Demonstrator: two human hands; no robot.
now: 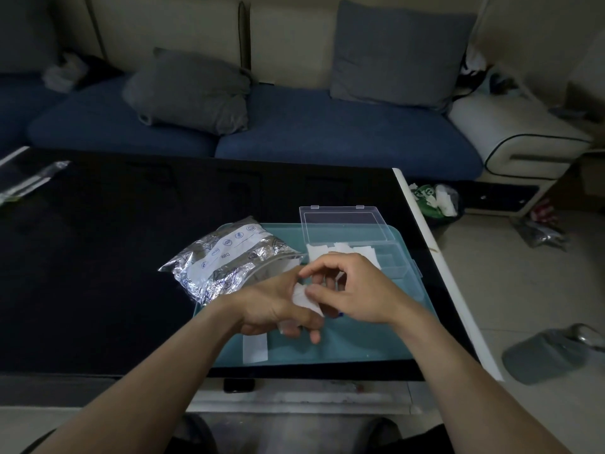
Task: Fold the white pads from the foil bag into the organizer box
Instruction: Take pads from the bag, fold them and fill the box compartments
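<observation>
STEP: I judge a fold in progress | LEFT: left hand (271,306) fingers curled, gripping white pad (302,298) above teal tray (360,342) | RIGHT: right hand (353,290) pinches same pad to crease it | BOX: organizer box (397,260) open just beyond, folded pads inside | BAG: foil bag (229,260) left, within reach.

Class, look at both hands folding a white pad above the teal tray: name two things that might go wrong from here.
1. The small white pad is pinched between the left hand and right hand in mid-air; a loose grip may let it unfold or drop.
2. The clear plastic organizer box already holds pads near its front edge; adding another may push them out.
</observation>
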